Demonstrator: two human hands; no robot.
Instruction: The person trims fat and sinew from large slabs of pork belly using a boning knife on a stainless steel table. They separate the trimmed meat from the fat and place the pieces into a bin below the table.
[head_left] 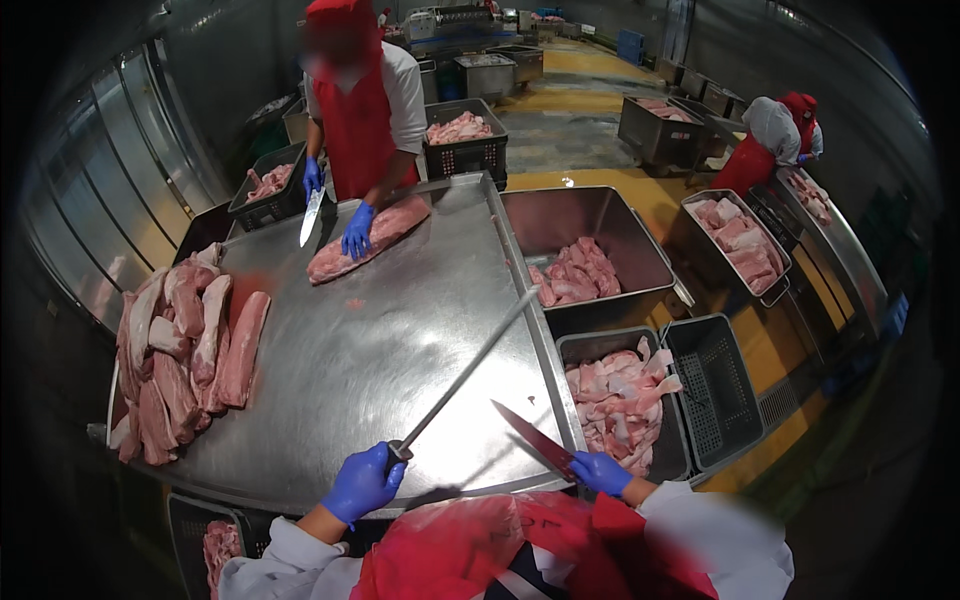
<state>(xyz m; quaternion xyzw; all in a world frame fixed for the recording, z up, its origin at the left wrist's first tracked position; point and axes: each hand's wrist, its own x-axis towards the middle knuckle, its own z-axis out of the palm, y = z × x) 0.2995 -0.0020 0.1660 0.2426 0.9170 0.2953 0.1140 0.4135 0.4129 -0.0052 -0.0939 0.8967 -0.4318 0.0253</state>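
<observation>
Over the near side of the metal table (330,390), sharpening rod (470,372) and knife (530,433) both out

Left hand (362,485) has its gloved fingers wrapped round the rod's handle, tip pointing off toward the table's right edge. Right hand's (602,472) fingers are curled round the knife handle, blade angled up-left, not touching the rod. Meat scraps (615,400) sit just past the edge.

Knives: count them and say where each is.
2: the near knife in the wearer's right hand; the far knife in the co-worker's right hand. Others may be hidden.
</observation>
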